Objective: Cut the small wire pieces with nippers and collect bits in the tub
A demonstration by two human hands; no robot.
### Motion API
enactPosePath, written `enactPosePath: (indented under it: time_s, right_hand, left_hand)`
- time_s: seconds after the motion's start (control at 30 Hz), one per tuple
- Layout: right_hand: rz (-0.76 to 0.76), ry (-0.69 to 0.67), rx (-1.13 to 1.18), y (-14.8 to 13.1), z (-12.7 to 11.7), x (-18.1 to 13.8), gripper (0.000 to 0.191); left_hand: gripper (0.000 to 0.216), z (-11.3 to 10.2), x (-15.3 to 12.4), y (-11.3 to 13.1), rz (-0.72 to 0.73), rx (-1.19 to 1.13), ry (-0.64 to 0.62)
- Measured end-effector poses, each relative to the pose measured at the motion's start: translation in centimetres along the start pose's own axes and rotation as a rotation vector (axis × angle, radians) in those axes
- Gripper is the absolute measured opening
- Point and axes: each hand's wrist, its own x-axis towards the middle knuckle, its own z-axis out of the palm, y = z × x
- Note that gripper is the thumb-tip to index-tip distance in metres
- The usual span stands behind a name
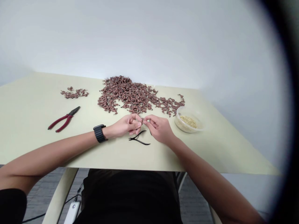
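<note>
My left hand (127, 125) and my right hand (158, 127) meet at the middle of the pale table (35, 137), fingertips pinched together on one small brown piece (142, 120). A black watch (99, 133) sits on my left wrist. Small black nippers (139, 139) lie on the table just below both hands. Behind the hands spreads a big heap of the same brown pieces (135, 97).
Red-handled pliers (63, 119) lie to the left. A smaller heap of brown pieces (74, 93) sits at the far left. A clear bowl (188, 119) with small yellowish bits stands to the right of my right hand. A white wall rises behind the table.
</note>
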Motion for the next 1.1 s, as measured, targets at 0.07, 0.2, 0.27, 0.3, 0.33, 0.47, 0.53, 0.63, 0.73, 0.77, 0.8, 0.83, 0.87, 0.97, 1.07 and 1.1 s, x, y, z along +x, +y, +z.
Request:
enactPosePath:
  time_s: [0.07,0.2,0.27,0.3,0.33,0.47,0.53,0.63,0.73,0.77,0.8,0.83,0.87,0.97,1.07,1.1]
  right_hand:
    - [-0.001,0.007,-0.014,0.02,0.00,-0.05,0.016]
    - [0.037,-0.011,0.024,-0.09,-0.19,-0.09,0.015]
    - [0.069,-0.029,0.057,-0.11,-0.25,-0.11,0.015]
    - [0.083,-0.036,0.068,-0.11,-0.26,-0.12,0.015]
    - [0.093,-0.042,0.074,-0.10,-0.25,-0.12,0.016]
    - [0.076,-0.049,0.065,-0.14,-0.19,-0.14,0.015]
    - [0.048,-0.037,0.044,-0.23,-0.17,-0.16,0.015]
    - [0.035,-0.021,0.024,-0.32,-0.06,-0.18,0.016]
    - [0.153,-0.042,0.142,-0.13,0.19,-0.14,0.021]
    - [0.218,-0.064,0.220,0.00,0.29,-0.10,0.024]
    - [0.284,-0.094,0.304,0.15,0.37,-0.05,0.027]
    - [0.340,-0.126,0.380,0.31,0.43,0.00,0.031]
    - [0.380,-0.153,0.437,0.45,0.48,0.06,0.033]
    - [0.394,-0.157,0.464,0.67,0.52,0.16,0.037]
    - [0.315,-0.077,0.349,0.55,0.46,0.15,0.034]
    - [0.291,-0.060,0.306,0.48,0.43,0.15,0.033]
  left_hand:
    - [0.033,0.01,0.01,-0.07,0.000,0.002,0.007]
    - [0.034,-0.01,0.02,-0.23,0.009,0.014,0.013]
    - [0.033,-0.01,-0.01,-0.24,0.019,0.027,0.014]
    - [0.033,0.00,-0.04,-0.23,0.023,0.037,0.014]
    - [0.033,0.01,-0.07,-0.19,0.026,0.049,0.014]
    - [0.033,0.11,-0.17,0.06,0.028,0.108,0.024]
    - [0.034,0.16,-0.19,0.16,0.027,0.127,0.032]
    - [0.035,0.17,-0.21,0.19,0.027,0.146,0.033]
    - [0.035,0.12,-0.20,0.14,0.031,0.159,0.032]
    - [0.036,0.10,-0.19,0.13,0.034,0.161,0.032]
    - [0.036,0.07,-0.17,0.11,0.035,0.161,0.030]
    - [0.036,0.05,-0.16,0.10,0.035,0.160,0.029]
    - [0.036,0.02,-0.15,0.09,0.035,0.158,0.027]
    - [0.037,-0.03,-0.14,0.12,0.024,0.153,0.028]
    - [0.037,0.00,-0.14,0.23,0.019,0.151,0.033]
    - [0.037,0.03,-0.14,0.28,0.018,0.149,0.033]
